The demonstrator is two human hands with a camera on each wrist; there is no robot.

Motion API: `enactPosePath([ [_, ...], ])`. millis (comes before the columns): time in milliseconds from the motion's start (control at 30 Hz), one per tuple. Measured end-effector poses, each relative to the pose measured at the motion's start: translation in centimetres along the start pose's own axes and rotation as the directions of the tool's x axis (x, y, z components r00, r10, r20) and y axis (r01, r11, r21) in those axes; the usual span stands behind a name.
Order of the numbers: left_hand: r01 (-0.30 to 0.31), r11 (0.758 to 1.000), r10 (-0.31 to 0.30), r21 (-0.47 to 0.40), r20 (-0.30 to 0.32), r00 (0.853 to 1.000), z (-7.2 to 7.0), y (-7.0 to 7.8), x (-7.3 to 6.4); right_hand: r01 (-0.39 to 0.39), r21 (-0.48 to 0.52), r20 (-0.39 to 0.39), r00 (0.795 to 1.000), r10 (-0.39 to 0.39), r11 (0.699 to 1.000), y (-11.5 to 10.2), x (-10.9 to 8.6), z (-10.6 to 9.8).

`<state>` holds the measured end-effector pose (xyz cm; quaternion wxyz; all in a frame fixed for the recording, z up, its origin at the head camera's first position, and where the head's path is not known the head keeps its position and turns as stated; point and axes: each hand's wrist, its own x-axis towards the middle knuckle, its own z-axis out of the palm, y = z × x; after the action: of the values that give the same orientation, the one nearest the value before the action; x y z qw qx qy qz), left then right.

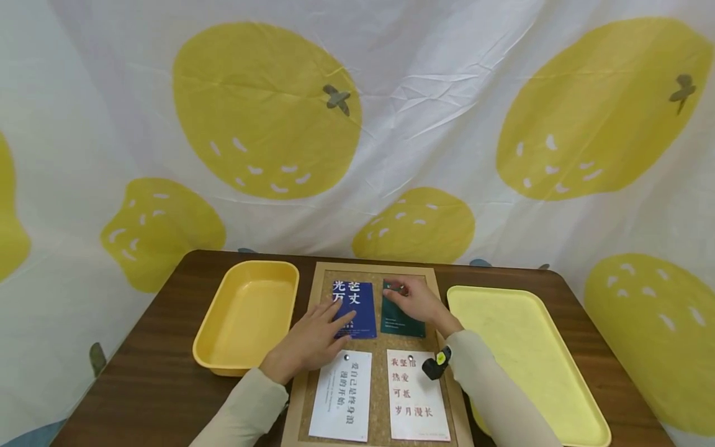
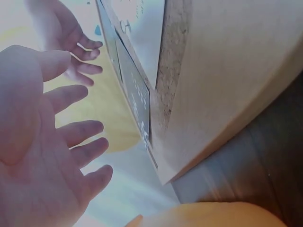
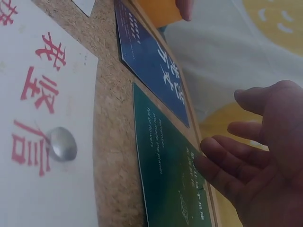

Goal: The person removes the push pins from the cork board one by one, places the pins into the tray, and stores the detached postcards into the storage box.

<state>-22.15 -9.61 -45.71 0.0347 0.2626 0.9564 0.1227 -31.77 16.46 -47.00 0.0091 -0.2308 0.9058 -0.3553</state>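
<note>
My left hand (image 1: 311,335), fingers spread and nothing in its grasp, is over the lower left of a blue card (image 1: 364,307) with white lettering. My right hand (image 1: 416,298) is at the top of a dark green card (image 1: 402,323), partly covering it. In the right wrist view its loosely bent fingertips are right at the green card's upper edge, with nothing seen between thumb and fingers. Both cards lie on a wood-framed corkboard (image 1: 378,391). Below them are a white card with dark lettering (image 1: 341,403) and one with red lettering (image 1: 416,425), each with a silver thumbtack (image 3: 63,144) at its top.
An orange-yellow tray (image 1: 246,316) stands left of the corkboard, and a pale yellow tray (image 1: 525,347) is on its right. All rest on a dark wooden table (image 1: 151,347). A lemon-print cloth (image 1: 391,155) hangs behind the table.
</note>
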Motion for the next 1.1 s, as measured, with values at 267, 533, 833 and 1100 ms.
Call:
enactPosePath([
  [267, -0.017, 1.000, 0.016, 0.023, 0.030, 0.999, 0.5, 0.1, 0.4, 0.012, 0.017, 0.005, 1.000, -0.012, 1.000, -0.4, 0.5, 0.6],
  [533, 0.000, 1.000, -0.002, 0.017, 0.097, 0.995, 1.0, 0.1, 0.9, -0.018, 0.027, 0.020, 1.000, 0.017, 0.999, -0.9, 1.3, 1.6],
  [833, 0.007, 1.000, -0.008, 0.008, 0.149, 0.989, 1.0, 0.4, 1.1, -0.028, 0.040, 0.037, 0.999, 0.027, 0.999, -1.8, 2.2, 2.5],
  [1100, 0.006, 1.000, -0.007, 0.010, 0.160, 0.987, 1.2, 0.4, 1.2, -0.047, 0.030, 0.015, 0.999, 0.047, 0.998, -2.3, 3.1, 3.2],
])
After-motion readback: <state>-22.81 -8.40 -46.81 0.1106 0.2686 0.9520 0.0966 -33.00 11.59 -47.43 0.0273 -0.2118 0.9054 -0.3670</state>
